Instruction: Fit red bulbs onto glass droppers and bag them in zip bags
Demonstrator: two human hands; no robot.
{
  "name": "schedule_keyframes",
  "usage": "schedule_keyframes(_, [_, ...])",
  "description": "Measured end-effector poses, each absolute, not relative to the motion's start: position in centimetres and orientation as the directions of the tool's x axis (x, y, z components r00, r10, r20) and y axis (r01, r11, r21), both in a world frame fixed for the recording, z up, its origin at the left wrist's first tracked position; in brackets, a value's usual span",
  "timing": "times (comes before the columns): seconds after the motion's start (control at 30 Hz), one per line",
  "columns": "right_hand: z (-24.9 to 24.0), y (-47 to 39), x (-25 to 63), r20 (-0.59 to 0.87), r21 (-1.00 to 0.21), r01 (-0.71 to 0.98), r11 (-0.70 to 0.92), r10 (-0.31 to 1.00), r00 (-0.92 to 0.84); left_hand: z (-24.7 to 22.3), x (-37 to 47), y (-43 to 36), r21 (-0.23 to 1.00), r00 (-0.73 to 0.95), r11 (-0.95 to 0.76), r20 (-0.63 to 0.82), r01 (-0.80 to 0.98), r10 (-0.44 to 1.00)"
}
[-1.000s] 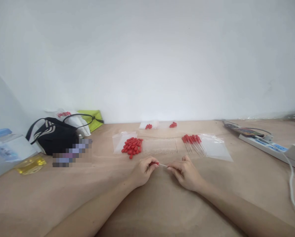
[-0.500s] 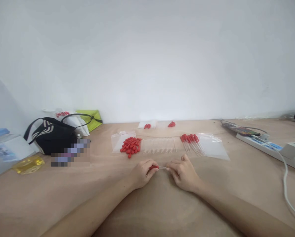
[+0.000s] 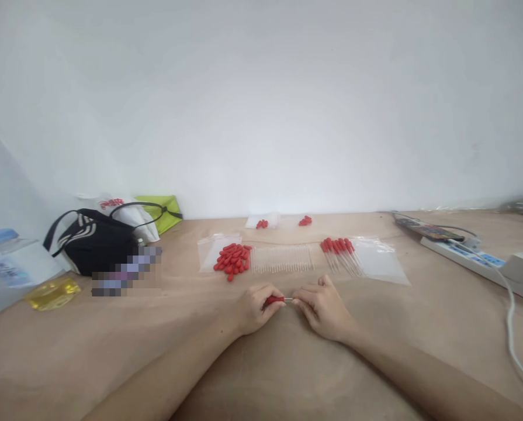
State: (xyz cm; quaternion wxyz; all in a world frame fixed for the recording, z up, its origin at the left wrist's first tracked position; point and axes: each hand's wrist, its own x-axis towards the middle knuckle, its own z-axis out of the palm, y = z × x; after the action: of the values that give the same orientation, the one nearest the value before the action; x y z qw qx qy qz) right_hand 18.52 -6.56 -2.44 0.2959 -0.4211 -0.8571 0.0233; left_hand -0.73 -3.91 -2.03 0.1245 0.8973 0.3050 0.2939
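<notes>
Closer together than a second earlier, the left hand and right hand left a shorter stretch of thin tube bare between them. The left fingers were clamped on a red bulb, the right fingertips on the tube, low over the tabletop; how deep the tube sat could not be told. Pushing straight along the tube, pinched near the bulb, seemed best, since a sideways lean might bend or snap it. Beyond the hands lay a pile of loose red bulbs at left, a row of clear tubes in the middle and bulb-topped tubes at right. Farther off, two small groups of red pieces lay near the wall.
</notes>
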Motion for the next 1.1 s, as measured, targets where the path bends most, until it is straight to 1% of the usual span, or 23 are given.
schedule_keyframes(0.13, [-2.4, -6.5, 18.9, 0.497, -0.283, 0.715, 0.639, 0.735, -0.461, -2.2, -0.8, -3.7, 0.421, 0.572, -0.739, 0.467, 0.527, 0.674])
schedule_keyframes(0.33, [-2.5, -6.5, 19.3, 0.473, -0.277, 0.723, 0.633, 0.745, -0.470, -2.7, -1.0, -3.5, 0.424, 0.568, -0.727, 0.454, 0.540, 0.687])
schedule_keyframes(0.67, [-2.4, -6.6, 18.9, 0.455, -0.265, 0.723, 0.638, 0.744, -0.490, -2.1, -0.7, -3.8, 0.391, 0.676, -0.791, 0.417, 0.470, 0.608])
schedule_keyframes(0.8, [-1.7, -6.8, 18.7, 0.429, -0.228, 0.744, 0.628, 0.751, -0.502, -1.6, -0.7, -3.8, 0.388, 0.681, -0.802, 0.429, 0.455, 0.594])
schedule_keyframes(0.87, [-1.2, -6.5, 19.0, 0.404, -0.229, 0.763, 0.604, 0.772, -0.490, -1.4, -0.9, -3.7, 0.401, 0.651, -0.785, 0.442, 0.472, 0.617])
schedule_keyframes(0.9, [-0.9, -6.1, 19.4, 0.390, -0.260, 0.775, 0.576, 0.797, -0.462, -1.3, -1.0, -3.7, 0.413, 0.624, -0.764, 0.442, 0.496, 0.644])
schedule_keyframes(0.97, [-0.4, -4.7, 20.7, 0.370, -0.378, 0.801, 0.465, 0.869, -0.330, -1.2, -1.4, -3.6, 0.445, 0.565, -0.699, 0.411, 0.560, 0.715])
schedule_keyframes(1.03, [-0.1, -2.7, 22.6, 0.356, -0.517, 0.817, 0.255, 0.932, -0.066, -1.2, -1.8, -3.4, 0.468, 0.528, -0.635, 0.354, 0.614, 0.772])
schedule_keyframes(1.07, [-0.1, -1.6, 23.7, 0.343, -0.561, 0.816, 0.137, 0.936, 0.078, -1.2, -1.9, -3.4, 0.473, 0.525, -0.619, 0.330, 0.627, 0.784])
schedule_keyframes(1.1, [-0.1, -0.6, 24.7, 0.323, -0.579, 0.816, 0.015, 0.923, 0.212, -1.2, -2.0, -3.3, 0.475, 0.530, -0.615, 0.316, 0.629, 0.787])
